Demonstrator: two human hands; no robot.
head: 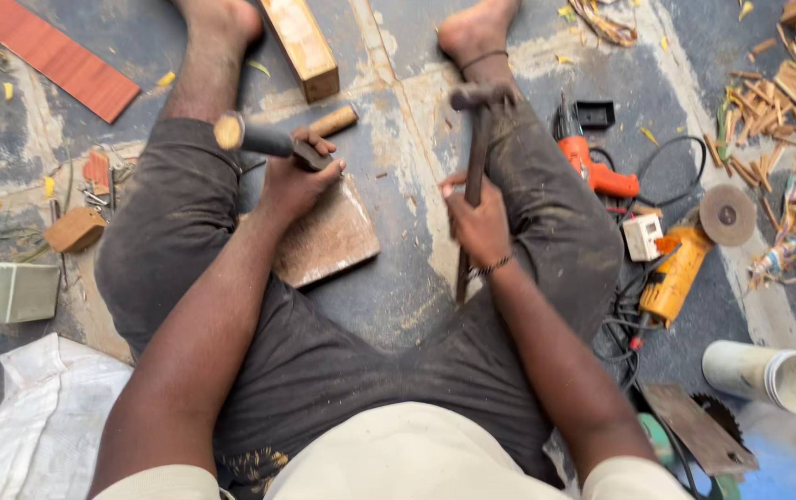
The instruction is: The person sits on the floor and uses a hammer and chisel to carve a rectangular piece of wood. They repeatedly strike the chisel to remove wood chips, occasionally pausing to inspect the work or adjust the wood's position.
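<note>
I sit on the floor with my legs spread. My left hand [294, 181] grips a chisel-like tool with a dark round handle [254, 138], held tilted over a flat wooden board [333, 243] that lies between my legs. My right hand [478, 222] is closed around the shaft of a hammer [476, 139], whose dark metal head points up near my right ankle. A short wooden dowel [334, 120] lies just beyond my left hand.
A long wooden block [302, 44] lies ahead. An orange drill [588, 159], a yellow angle grinder [685, 264], cables and a white pipe piece [764, 373] sit to the right. Wood scraps [787, 102] are piled far right. A red plank [50, 56], small block [74, 229] and white sack [37, 426] lie left.
</note>
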